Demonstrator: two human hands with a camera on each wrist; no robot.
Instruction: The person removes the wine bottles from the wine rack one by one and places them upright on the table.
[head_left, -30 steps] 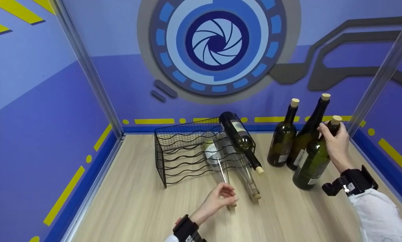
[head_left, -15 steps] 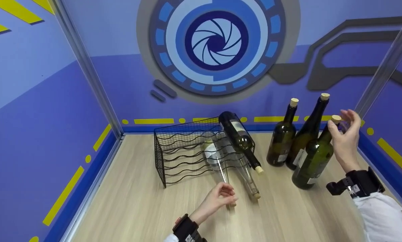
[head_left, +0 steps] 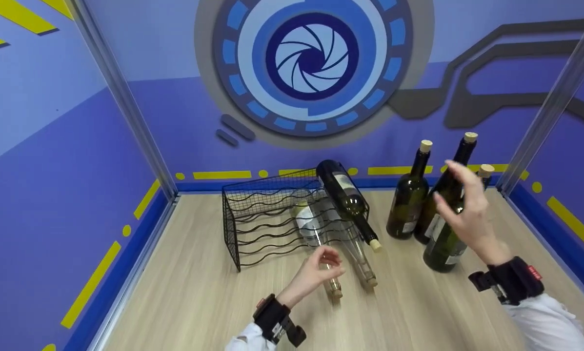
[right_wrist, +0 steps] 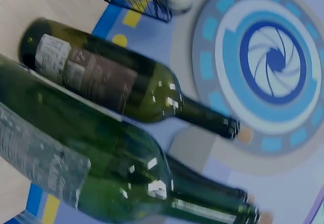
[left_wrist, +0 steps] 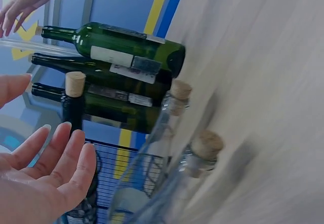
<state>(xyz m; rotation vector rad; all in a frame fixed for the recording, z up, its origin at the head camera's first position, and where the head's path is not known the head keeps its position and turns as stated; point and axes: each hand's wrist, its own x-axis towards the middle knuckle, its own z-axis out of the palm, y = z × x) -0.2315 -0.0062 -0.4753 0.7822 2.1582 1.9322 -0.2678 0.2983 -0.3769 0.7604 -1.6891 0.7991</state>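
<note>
My left hand (head_left: 313, 275), fingers loosely bent and holding nothing, hovers by the neck of a clear corked bottle (head_left: 307, 222) lying in the black wire wine rack (head_left: 231, 229). Beside that lies a second clear bottle (head_left: 357, 253). A dark wine bottle (head_left: 341, 187) rests higher on the rack, neck toward me. On the right, my right hand (head_left: 474, 219) is raised with thumb and fingers apart, nothing between them. It partly hides the upright green wine bottle (head_left: 440, 248) and the tall dark bottle (head_left: 462, 153). Left of these stands another dark wine bottle (head_left: 408, 204).
A wooden tabletop (head_left: 189, 302) carries everything. Blue printed panels (head_left: 140, 122) enclose it at the back and sides, with metal posts (head_left: 126, 107) at the corners. Corks of the clear bottles (left_wrist: 206, 144) jut past the rack toward me.
My right hand has let go of the green bottle's neck, swung out to the right, then come back left in front of the bottles. The left hand has shifted slightly, uncovering the clear bottle's cork.
</note>
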